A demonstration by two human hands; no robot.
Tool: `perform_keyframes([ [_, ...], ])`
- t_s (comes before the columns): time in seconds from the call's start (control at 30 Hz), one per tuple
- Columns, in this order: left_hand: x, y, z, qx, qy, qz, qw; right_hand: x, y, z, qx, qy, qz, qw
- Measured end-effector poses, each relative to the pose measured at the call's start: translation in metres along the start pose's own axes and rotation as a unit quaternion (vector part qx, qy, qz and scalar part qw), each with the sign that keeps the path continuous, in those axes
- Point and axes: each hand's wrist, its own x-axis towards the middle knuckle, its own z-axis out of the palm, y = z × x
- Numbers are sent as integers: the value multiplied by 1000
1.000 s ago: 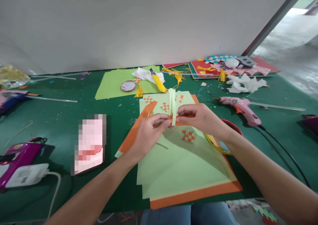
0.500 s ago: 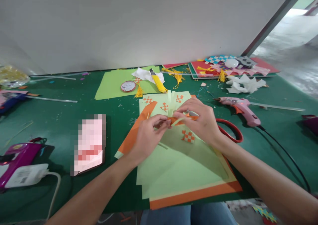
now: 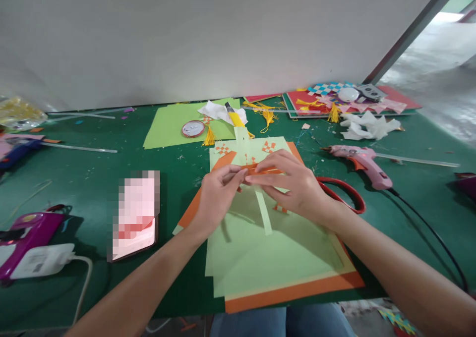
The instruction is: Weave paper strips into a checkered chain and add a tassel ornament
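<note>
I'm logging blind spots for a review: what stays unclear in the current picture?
All in the head view:
- Where the orange strips cross: covered by the left hand and right hand.
- Part of the checkered piece: behind the right hand.
- The phone display: pixelated.
- The purple object: cut off by the right edge.

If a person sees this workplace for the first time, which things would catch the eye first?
Probably the two hands first: the left hand and the right hand meet over pale green sheets, pinching orange strips in their fingers. Next might come the pink glue gun, lying to the right on the dark green table, and the yellow cutter beyond the hands.
</note>
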Motion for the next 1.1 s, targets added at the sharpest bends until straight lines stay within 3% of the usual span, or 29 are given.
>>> perform_keyframes([
  [0.2,2,-6,-3,-28,8,-16,999,0,-5,1,42,-3,-20,999],
  [0.4,3,-8,-3,-90,35,-31,995,2,-16,0,170,-8,124,977],
  [0.57,3,-5,0,-153,67,-18,986,4,-20,3,241,-18,283,928],
  [0.7,4,-4,1,-172,89,-20,981,2,-19,8,342,-13,403,849],
  [0.8,4,-4,1,-187,107,-23,976,1,-18,10,397,-3,453,798],
  [0.93,5,-5,1,-213,118,-14,970,1,-18,12,427,11,467,774],
  [1.1,5,-5,2,-212,112,-9,971,-3,-16,13,422,4,468,776],
])
